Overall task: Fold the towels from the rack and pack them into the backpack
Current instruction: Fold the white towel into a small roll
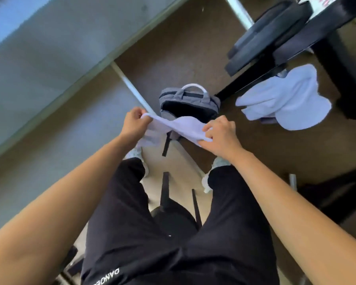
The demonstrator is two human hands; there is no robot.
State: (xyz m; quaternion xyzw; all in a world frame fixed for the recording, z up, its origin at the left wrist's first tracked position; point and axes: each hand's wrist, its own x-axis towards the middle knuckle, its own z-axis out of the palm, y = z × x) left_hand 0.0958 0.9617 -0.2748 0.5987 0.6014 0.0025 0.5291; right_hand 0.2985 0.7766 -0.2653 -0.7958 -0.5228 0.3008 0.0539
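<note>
A person's left hand [133, 124] and right hand [222, 135] each pinch an end of a white towel [174, 128], fingers curled, stretching it above the open grey backpack [188, 102] on the floor; more towels [286, 99] drape the rack [253, 81] far right.

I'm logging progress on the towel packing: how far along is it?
Done: the backpack stands open on the floor, with no towel visible inside. In hand: the left hand and right hand grip a white towel above it, bunched, not folded. Left: a second towel hangs on the black rack.
</note>
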